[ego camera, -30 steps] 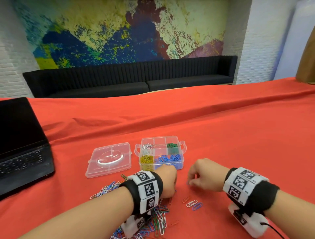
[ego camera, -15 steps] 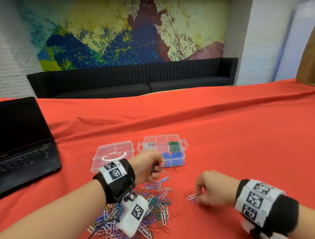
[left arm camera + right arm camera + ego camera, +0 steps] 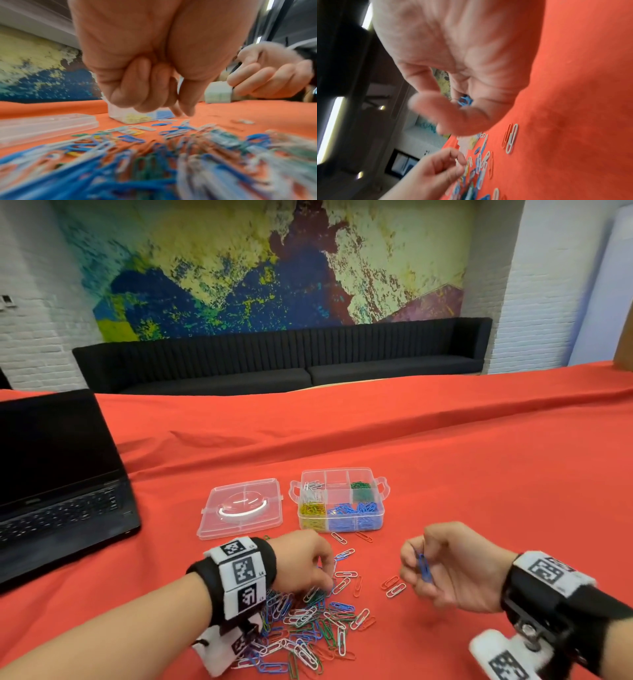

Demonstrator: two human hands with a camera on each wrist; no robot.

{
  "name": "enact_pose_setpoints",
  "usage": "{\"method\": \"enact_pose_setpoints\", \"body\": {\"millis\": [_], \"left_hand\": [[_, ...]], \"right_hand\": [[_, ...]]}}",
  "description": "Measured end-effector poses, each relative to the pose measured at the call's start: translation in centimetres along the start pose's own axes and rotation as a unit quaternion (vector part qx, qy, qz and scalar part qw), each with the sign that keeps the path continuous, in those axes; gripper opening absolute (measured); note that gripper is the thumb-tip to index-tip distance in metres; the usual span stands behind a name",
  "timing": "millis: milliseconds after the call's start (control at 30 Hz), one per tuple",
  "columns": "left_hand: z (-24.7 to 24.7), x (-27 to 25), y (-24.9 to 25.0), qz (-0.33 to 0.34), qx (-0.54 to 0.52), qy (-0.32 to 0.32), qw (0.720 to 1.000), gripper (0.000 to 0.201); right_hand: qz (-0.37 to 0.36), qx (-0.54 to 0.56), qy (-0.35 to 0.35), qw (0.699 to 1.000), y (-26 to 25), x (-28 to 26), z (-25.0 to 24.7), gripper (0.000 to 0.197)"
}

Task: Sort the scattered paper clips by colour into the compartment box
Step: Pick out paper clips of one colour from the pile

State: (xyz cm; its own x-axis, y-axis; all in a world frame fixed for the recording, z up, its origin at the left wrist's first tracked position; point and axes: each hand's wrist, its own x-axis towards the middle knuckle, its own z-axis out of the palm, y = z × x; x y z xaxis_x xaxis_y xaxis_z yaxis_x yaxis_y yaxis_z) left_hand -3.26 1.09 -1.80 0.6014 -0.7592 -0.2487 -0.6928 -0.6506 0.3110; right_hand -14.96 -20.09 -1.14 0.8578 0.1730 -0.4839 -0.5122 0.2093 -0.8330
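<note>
The right hand [image 3: 455,571] has lifted off the cloth — fingers now pinch a blue clip [image 3: 424,567]; left hand [image 3: 303,565], curled, reaches the pile [image 3: 308,628] — grip unclear.

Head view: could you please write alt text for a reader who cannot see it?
A right hand holds blue paper clips above a red tablecloth, while the left hand reaches into a mixed clip pile. Behind stand an open compartment box, its lid and a laptop.
</note>
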Motion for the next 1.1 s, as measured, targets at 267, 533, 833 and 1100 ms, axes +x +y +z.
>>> {"method": "enact_pose_setpoints", "body": {"millis": [267,533,833,1100], "left_hand": [[-0.4,2.0,-3.0,-0.076,0.060,0.063,0.993,0.029],[-0.7,3.3,-3.0,-0.055,0.069,0.060,0.994,0.015],[-1.6,3.5,-3.3,-0.057,-0.071,0.036,0.995,0.013],[-2.2,0.0,-5.3,-0.008,-0.750,-0.051,0.659,0.010]], "right_hand": [[-0.108,-0.567,0.133,0.805,0.4,4.8,3.2,0.025],[-0.097,-0.704,0.163,0.684,-0.9,9.0,2.6,0.038],[-0.150,-0.678,0.174,0.698,-1.8,9.7,2.8,0.017],[-0.069,-0.729,0.152,0.664,-1.6,9.4,2.5,0.023]]}}
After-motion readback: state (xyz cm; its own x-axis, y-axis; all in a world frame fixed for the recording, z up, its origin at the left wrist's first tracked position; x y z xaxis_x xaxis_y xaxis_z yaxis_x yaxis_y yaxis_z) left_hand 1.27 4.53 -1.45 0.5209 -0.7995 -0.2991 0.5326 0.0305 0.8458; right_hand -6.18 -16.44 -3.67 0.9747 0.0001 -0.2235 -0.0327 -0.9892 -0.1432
